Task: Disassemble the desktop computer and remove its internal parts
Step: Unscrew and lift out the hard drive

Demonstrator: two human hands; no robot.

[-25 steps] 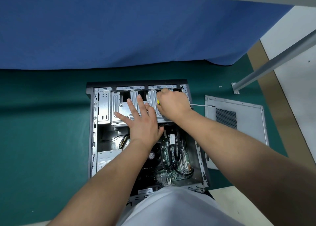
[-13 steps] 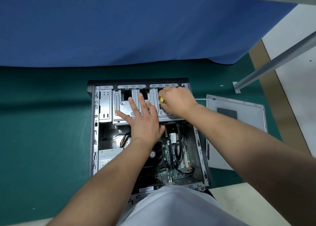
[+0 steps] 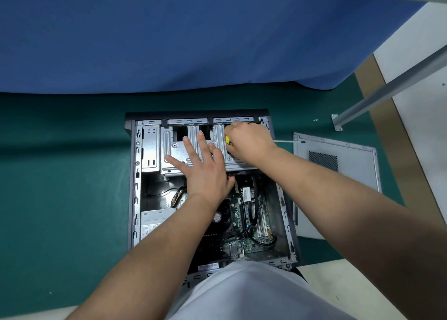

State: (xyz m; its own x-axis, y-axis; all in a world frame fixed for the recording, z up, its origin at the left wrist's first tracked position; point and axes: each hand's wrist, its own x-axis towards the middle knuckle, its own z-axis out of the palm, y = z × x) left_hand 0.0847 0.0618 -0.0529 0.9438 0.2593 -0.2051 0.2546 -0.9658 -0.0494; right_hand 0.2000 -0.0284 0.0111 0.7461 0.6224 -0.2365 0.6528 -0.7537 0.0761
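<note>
Desktop computer opened on its side on the green mat, disassembly only just begun by my reading.

I see its side panel already off and lying flat just to the right of the case, with a couple of loose screws on the mat beyond it. Everything inside looks to be in place: drive cage, power supply, motherboard, fan and cables. My left hand lies flat, fingers straight and spread, pressing on the drive cage. My right hand is curled round a yellow-handled screwdriver, shaft pointing right toward the panel, while its fingers reach into the far right bay. I judge the cage comes out first.
</note>
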